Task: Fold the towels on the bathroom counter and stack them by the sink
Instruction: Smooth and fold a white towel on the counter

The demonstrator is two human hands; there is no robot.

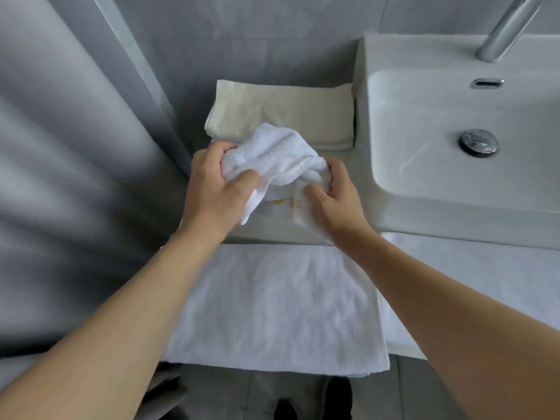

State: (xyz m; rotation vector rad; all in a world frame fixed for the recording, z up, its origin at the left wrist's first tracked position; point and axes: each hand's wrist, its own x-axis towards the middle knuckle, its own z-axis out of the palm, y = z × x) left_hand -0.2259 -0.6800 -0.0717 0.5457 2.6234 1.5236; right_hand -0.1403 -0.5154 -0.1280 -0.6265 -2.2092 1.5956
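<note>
A small crumpled white towel (272, 154) with a yellow embroidered mark is bunched between both hands above the counter. My left hand (216, 189) grips its left side, thumb pressed into the cloth. My right hand (333, 195) grips its right side with curled fingers. Behind it, a folded cream towel (291, 112) lies flat against the wall, just left of the sink (454, 183). A larger white towel (278, 304) hangs folded over the counter's front edge, below my forearms.
The white basin fills the right side, with a chrome drain (478, 143), an overflow slot (487, 83) and a chrome tap (509, 25) at the back. A grey wall panel (75, 177) closes off the left. Dark floor tiles and shoes (315, 401) show below.
</note>
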